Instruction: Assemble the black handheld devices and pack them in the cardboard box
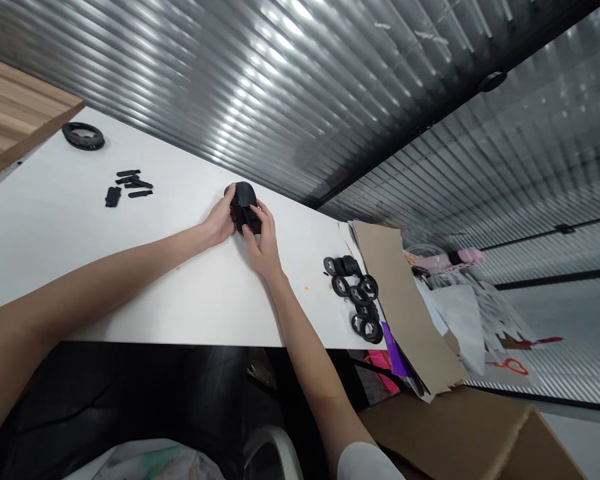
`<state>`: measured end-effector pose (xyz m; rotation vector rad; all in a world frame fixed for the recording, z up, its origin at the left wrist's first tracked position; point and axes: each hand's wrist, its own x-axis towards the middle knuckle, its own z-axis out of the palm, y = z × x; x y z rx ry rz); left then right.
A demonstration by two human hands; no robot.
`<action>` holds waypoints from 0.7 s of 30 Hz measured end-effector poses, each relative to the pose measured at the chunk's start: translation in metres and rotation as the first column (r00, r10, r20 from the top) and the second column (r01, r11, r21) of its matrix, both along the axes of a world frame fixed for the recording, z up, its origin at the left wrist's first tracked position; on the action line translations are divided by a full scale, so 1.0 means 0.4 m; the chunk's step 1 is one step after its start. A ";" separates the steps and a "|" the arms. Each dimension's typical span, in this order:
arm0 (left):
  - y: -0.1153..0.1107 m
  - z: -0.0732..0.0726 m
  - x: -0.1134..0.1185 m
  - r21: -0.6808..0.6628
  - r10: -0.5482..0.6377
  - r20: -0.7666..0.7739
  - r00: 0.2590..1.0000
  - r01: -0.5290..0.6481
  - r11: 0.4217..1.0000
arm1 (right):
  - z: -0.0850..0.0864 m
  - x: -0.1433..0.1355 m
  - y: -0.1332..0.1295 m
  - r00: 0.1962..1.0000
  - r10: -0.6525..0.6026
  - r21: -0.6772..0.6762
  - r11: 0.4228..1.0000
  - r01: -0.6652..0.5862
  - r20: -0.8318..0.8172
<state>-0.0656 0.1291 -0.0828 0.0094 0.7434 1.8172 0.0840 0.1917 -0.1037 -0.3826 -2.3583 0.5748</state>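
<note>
A black rounded plastic part (246, 194) is held above the white table, near its far edge. My left hand (221, 219) grips it along its left side, thumb near the top. On the right side, my right hand (263, 239) has its fingers and thumb pressed on the part's lower front. Further left on the table lie several small flat black strips (140, 194) and a small black block (113, 197). Several black rings (360, 295) are heaped with other black pieces at the table's right end.
A large black ring (83, 136) lies at the far left, beside a wooden board (25, 107). Brown cardboard (405, 300) borders the right end, with a cardboard box (460, 433) below. Behind the white table (195, 313) rises a corrugated translucent wall.
</note>
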 end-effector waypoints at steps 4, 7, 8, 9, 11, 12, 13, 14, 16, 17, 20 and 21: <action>-0.004 0.009 0.003 0.005 0.019 0.007 1.000 -0.019 1.000 | -0.011 -0.005 0.000 0.999 0.046 -0.087 0.995 -0.044 0.021; -0.004 0.010 0.003 -0.002 0.021 0.026 0.999 -0.021 1.000 | -0.016 -0.005 0.002 0.998 0.045 -0.138 0.990 -0.039 0.036; -0.003 0.010 0.003 -0.005 0.018 0.029 0.999 -0.018 1.000 | -0.017 -0.004 0.002 0.998 0.046 -0.150 0.988 -0.039 0.039; -0.003 0.008 0.002 -0.006 0.015 0.029 0.999 -0.015 1.000 | -0.017 -0.004 0.002 0.998 0.047 -0.159 0.987 -0.039 0.044; -0.002 0.006 0.001 -0.005 0.009 0.019 1.000 -0.009 1.000 | -0.016 -0.003 0.001 0.997 0.047 -0.174 0.984 -0.035 0.061; -0.002 0.006 0.001 -0.001 0.005 0.012 1.000 -0.005 1.000 | -0.015 -0.002 -0.001 0.997 0.044 -0.181 0.983 -0.031 0.070; -0.003 0.006 0.001 0.003 0.003 0.005 1.000 -0.003 1.000 | -0.013 -0.002 -0.002 0.996 0.041 -0.187 0.982 -0.026 0.077; -0.004 0.006 0.001 0.006 0.001 0.000 1.000 -0.001 1.000 | -0.012 -0.001 -0.003 0.996 0.039 -0.191 0.981 -0.023 0.081; -0.005 0.007 0.002 0.017 0.001 -0.006 1.000 -0.001 1.000 | -0.010 -0.001 -0.004 0.996 0.035 -0.191 0.981 -0.019 0.082; -0.005 0.007 0.003 0.021 0.004 -0.007 1.000 -0.004 1.000 | -0.010 -0.001 -0.004 0.996 0.033 -0.188 0.982 -0.017 0.083; -0.005 0.009 0.005 0.030 0.018 -0.008 1.000 -0.018 0.999 | -0.014 -0.003 -0.001 0.995 0.015 -0.175 0.985 0.003 0.099; -0.005 0.009 0.005 0.031 0.024 -0.006 1.000 -0.023 0.999 | -0.016 -0.004 -0.001 0.994 0.006 -0.172 0.985 0.012 0.105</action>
